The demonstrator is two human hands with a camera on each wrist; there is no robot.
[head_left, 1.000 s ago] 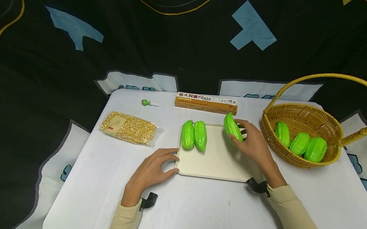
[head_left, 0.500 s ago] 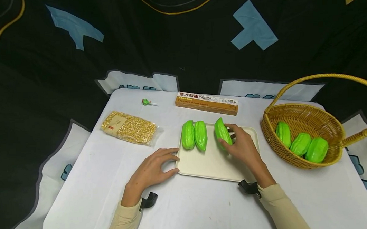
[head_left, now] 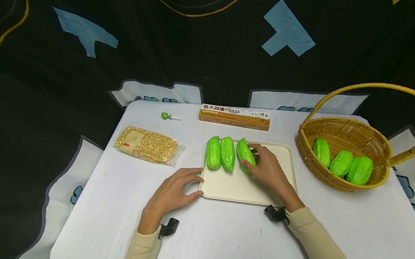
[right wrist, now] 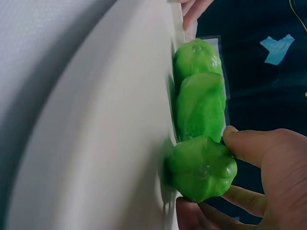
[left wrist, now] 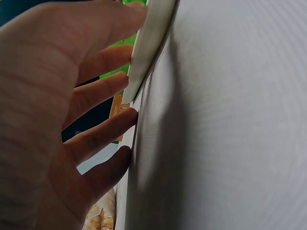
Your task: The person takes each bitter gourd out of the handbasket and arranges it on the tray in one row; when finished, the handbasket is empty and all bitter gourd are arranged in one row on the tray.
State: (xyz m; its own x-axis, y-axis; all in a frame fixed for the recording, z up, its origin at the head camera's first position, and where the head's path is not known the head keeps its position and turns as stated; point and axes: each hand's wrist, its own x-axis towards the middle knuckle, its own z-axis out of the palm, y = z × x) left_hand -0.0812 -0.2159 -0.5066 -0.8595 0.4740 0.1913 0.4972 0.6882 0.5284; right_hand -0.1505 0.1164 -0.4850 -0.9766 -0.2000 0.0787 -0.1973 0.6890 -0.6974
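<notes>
My right hand (head_left: 268, 168) holds a bright green ribbed bitter melon (head_left: 244, 153) between thumb and fingers, over the cream tray (head_left: 232, 190). Two more bitter melons, a left one (head_left: 213, 152) and a middle one (head_left: 227, 154), lie side by side on the tray's left part. In the right wrist view the held bitter melon (right wrist: 204, 167) is close beside the others; whether it rests on the tray, I cannot tell. My left hand (head_left: 173, 190) lies at the tray's left edge, fingers extended, and in the left wrist view its fingertips (left wrist: 125, 79) touch or nearly touch the rim.
A wicker basket (head_left: 308, 167) with a tall handle stands to the right, with three bitter melons (head_left: 341, 163) inside. Behind the tray lies a pasta box (head_left: 234, 118). A bag of yellow kernels (head_left: 146, 144) and a lollipop (head_left: 165, 115) are at the left.
My right hand has carried the bitter melon leftward and lower over the tray, closer to the two lying there. My left hand has stayed at the tray's edge.
</notes>
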